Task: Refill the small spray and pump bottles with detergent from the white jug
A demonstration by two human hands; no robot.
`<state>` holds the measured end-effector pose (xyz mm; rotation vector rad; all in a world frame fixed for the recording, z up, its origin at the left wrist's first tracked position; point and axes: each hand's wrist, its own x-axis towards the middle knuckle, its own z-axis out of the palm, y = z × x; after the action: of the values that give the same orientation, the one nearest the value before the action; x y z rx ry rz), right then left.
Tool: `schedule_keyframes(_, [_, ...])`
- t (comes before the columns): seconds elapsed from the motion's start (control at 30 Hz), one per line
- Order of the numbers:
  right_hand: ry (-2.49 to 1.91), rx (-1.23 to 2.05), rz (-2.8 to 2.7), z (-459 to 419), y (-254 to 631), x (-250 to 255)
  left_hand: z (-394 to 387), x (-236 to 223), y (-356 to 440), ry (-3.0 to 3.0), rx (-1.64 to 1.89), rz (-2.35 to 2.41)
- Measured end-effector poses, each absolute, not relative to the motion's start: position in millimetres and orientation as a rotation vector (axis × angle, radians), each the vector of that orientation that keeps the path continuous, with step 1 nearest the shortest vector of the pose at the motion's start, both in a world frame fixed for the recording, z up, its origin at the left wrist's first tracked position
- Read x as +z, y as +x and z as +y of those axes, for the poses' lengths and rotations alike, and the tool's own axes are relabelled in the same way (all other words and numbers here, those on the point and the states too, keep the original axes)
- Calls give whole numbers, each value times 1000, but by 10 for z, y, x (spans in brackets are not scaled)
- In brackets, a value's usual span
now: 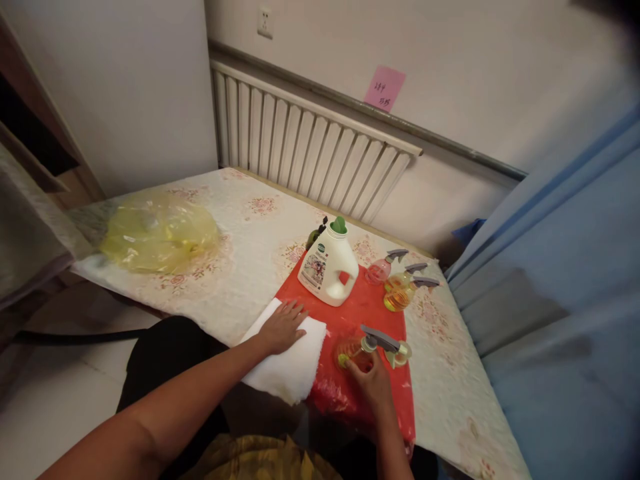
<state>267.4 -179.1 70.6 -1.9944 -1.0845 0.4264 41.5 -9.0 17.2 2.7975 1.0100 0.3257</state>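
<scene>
My left hand lies flat, fingers spread, on a folded white cloth at the front of the table. To its right, my right hand has its fingers around the lower side of a clear spray bottle with a grey trigger head and some yellow liquid at the bottom. The bottle stands on a red plastic sheet. Another small clear object shows behind the trigger, partly hidden. A white detergent jug with a green top stands just beyond my hands.
Several spray bottles stand at the back right, among them a pink one and an orange one. A dark object is partly behind the jug. A yellow plastic bag lies at left. A radiator and a blue curtain border the table.
</scene>
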Motion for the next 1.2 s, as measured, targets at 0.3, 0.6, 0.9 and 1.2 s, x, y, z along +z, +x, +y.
schedule_keyframes(0.3, [-1988, 401, -1091, -1788, 2677, 693, -76, 129, 407, 2822, 371, 1015])
schedule_keyframes(0.6, [-1941, 412, -1069, -1703, 2712, 737, -78, 162, 414, 2797, 397, 1019])
schedule_keyframes(0.9, [-1906, 334, -1061, -1691, 2670, 750, -72, 113, 401, 2770, 489, 1007])
schedule_keyframes(1.2, [-1951, 391, -1038, -1654, 2618, 841, -58, 75, 403, 2719, 535, 1005])
